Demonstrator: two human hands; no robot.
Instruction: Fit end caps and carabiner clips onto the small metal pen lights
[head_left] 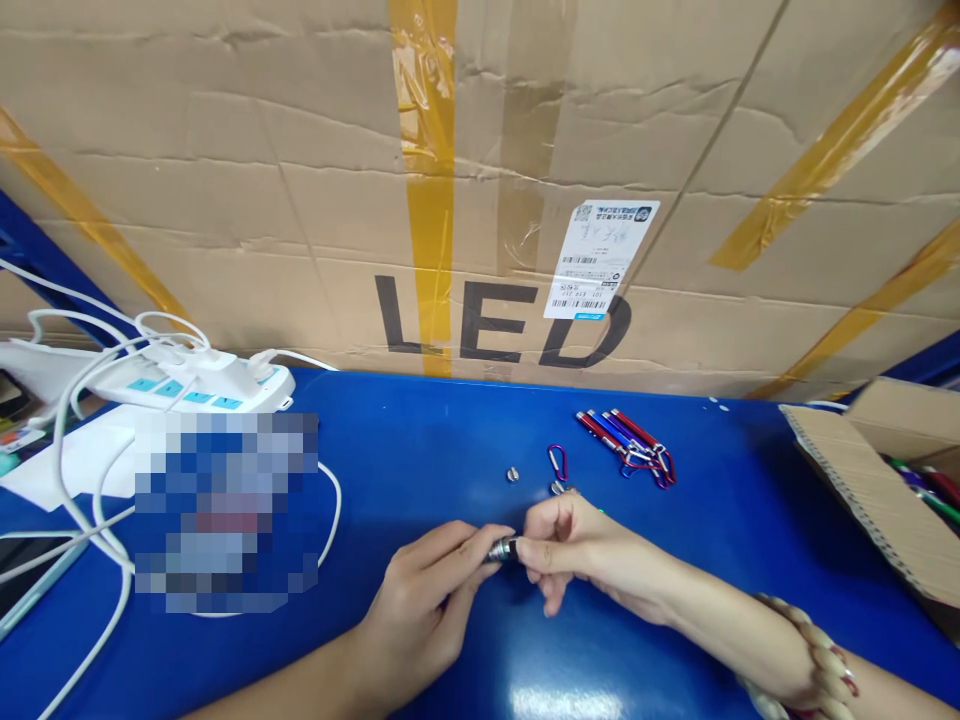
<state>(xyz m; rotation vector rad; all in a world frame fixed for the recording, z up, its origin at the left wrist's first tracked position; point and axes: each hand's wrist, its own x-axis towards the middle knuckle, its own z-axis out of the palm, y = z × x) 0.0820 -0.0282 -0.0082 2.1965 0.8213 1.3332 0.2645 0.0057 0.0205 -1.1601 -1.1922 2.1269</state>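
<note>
My left hand (424, 600) is closed around a small metal cylinder (499, 551), its silver, ringed end showing past the fingertips. The rest of the cylinder is hidden in the palm. From the other side, my right hand (566, 545) pinches the dark end of the same cylinder between thumb and forefinger. Just beyond the hands lie a small silver metal piece (512, 475) and a purple-red carabiner clip (556, 461). Another small silver piece (557, 488) sits close to my right knuckles, partly covered.
Several slim red and blue metal tubes with carabiner clips (626, 440) lie farther back. An open cardboard box (847, 500) with coloured tubes stands right. A white power strip (202, 385) and loose cables occupy the left. A large carton (300, 200) walls off the blue table's back.
</note>
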